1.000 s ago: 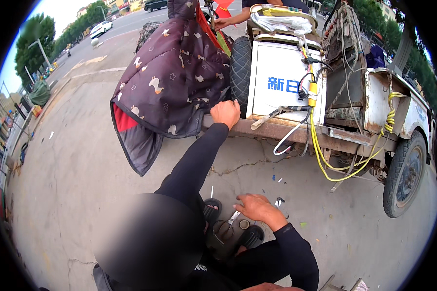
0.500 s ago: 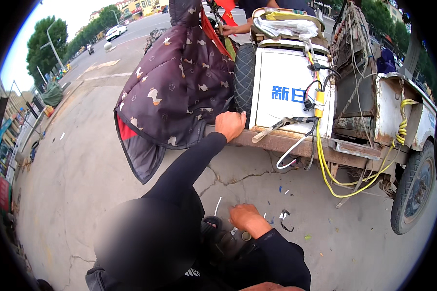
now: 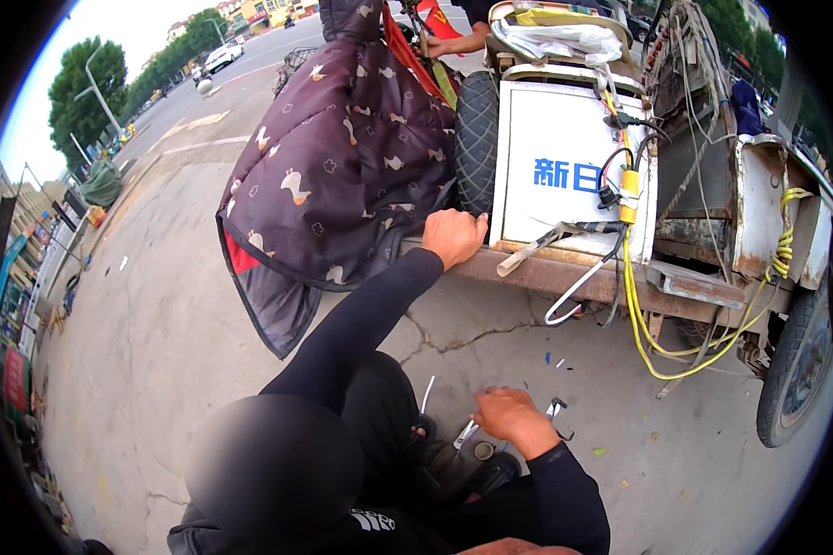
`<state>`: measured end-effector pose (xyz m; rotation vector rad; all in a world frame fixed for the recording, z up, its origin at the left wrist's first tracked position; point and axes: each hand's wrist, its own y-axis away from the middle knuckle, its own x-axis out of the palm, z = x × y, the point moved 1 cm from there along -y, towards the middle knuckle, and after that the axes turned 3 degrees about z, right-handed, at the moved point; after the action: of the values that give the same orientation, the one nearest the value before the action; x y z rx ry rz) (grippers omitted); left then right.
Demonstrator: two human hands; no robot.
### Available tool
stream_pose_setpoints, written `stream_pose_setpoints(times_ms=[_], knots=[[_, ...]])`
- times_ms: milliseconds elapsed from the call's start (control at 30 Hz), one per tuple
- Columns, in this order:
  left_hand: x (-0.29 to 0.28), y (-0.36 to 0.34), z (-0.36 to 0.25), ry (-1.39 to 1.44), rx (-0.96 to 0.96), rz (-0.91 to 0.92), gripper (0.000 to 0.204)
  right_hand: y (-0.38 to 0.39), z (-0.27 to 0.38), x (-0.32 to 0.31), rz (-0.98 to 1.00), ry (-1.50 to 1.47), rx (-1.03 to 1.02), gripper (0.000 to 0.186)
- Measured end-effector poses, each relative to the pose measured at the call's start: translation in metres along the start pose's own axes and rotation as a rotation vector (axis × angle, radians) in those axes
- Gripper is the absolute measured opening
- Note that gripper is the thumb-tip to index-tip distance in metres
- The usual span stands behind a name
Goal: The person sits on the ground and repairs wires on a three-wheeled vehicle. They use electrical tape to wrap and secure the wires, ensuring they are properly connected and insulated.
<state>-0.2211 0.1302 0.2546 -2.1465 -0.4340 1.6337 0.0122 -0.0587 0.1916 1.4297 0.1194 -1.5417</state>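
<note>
My left hand [image 3: 453, 239] is closed over the edge of a rusty metal frame rail [image 3: 565, 272] on a worn three-wheeled cart. Beside it stand a black tyre [image 3: 477, 143] and a white box panel [image 3: 546, 129] with blue markings. My right hand [image 3: 514, 416] is low over the pavement, near my dark shoes; its fingers are partly hidden and smeared, so what they hold, if anything, does not show. A pale, forked tool [image 3: 466, 434] lies close to its fingers. Just behind the hand is a small black-and-white scrap [image 3: 555, 407].
A dark quilted cover [image 3: 342, 176] with bird prints hangs at left. Yellow cable [image 3: 634, 310] loops below the cart, with a yellow connector [image 3: 629, 196] on the panel. The cart wheel [image 3: 801, 370] stands at right. Another person's hand [image 3: 440, 44] reaches in at the back.
The cart and ground have shifted slightly right in view. My right hand has moved right, away from the pale tool, which now shows more. My left hand stays on the rail.
</note>
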Motion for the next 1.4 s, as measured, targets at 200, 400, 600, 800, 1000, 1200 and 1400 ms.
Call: stream_pose_setpoints(times_ms=[200, 400, 600, 800, 1000, 1200, 1400], knots=[[-0.007, -0.001, 0.018, 0.101, -0.11, 0.101, 0.051, -0.003, 0.012, -0.009, -0.019, -0.042, 0.026, 0.038], [-0.018, -0.007, 0.039, 0.271, -0.158, 0.149, 0.053, -0.037, 0.047, -0.024, 0.033, -0.028, 0.069, 0.037], [-0.022, -0.01, 0.068, 0.323, -0.148, 0.142, 0.054, -0.065, 0.116, -0.065, -0.164, 0.002, -0.089, 0.033], [-0.019, -0.018, 0.066, 0.325, -0.123, 0.183, 0.056, -0.054, 0.074, -0.056, -0.076, 0.014, 0.126, 0.034], [-0.023, -0.016, 0.072, 0.275, -0.156, 0.16, 0.054, -0.057, 0.011, -0.046, -0.206, -0.038, 0.231, 0.036], [-0.003, -0.018, 0.042, 0.272, -0.17, 0.175, 0.053, -0.054, -0.042, -0.029, -0.132, -0.059, 0.207, 0.036], [0.031, -0.03, 0.005, 0.234, -0.197, 0.214, 0.055, -0.058, -0.079, -0.006, -0.121, -0.02, 0.146, 0.038]])
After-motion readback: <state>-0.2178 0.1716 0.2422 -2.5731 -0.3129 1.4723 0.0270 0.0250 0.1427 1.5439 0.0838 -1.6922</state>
